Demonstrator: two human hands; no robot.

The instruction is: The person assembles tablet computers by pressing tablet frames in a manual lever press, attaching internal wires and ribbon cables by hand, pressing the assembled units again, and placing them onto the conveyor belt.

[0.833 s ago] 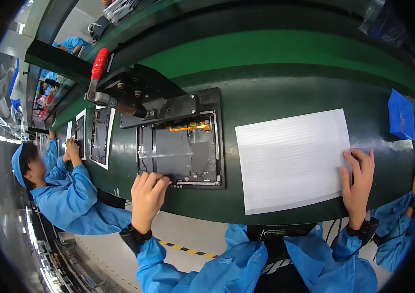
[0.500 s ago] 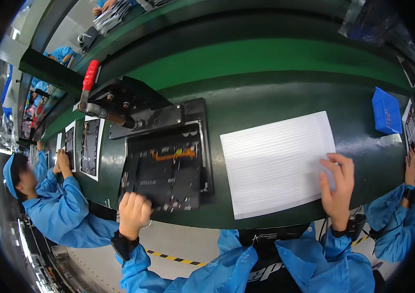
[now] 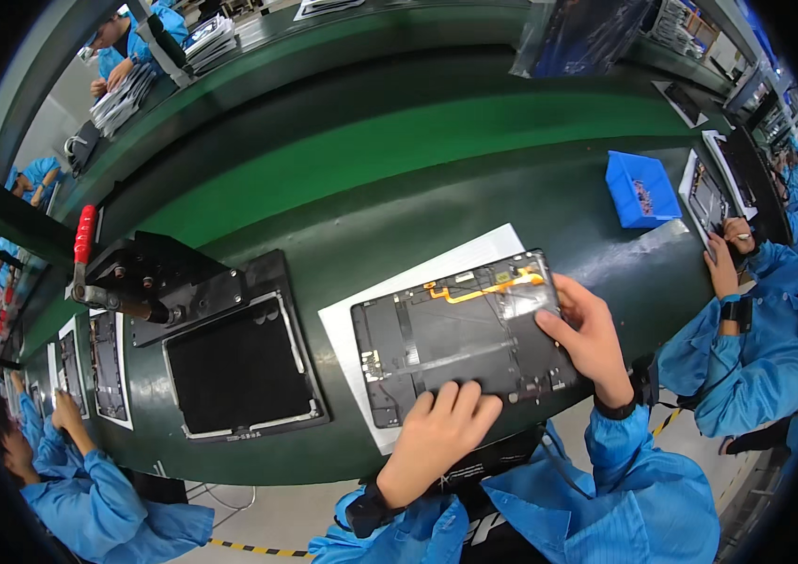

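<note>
An opened tablet (image 3: 460, 343), its dark inside facing up with an orange ribbon cable, is over a white sheet (image 3: 347, 329) on the bench. Fingers of my right hand (image 3: 592, 334) close on its right edge, the thumb on top. My left hand (image 3: 446, 428) is at the near edge, its bent fingertips over the rim and its thumb hidden. Whether the tablet lies flat on the sheet or is held slightly above it, I cannot tell. To the left, a black fixture plate (image 3: 239, 362) with a pale frame sits below a red-handled toggle clamp (image 3: 86, 235).
A blue bin (image 3: 639, 193) with small pieces stands at the right. Co-workers in blue sit on both sides, with a tablet (image 3: 704, 193) at the right one's hands and more tablets (image 3: 109, 367) at the left. A plastic bag (image 3: 582, 38) hangs over the far ledge.
My left hand has carried the tablet rightward from the clamp fixture to over the white sheet. My right hand has left the sheet and taken the tablet's right edge. The view has shifted right.
</note>
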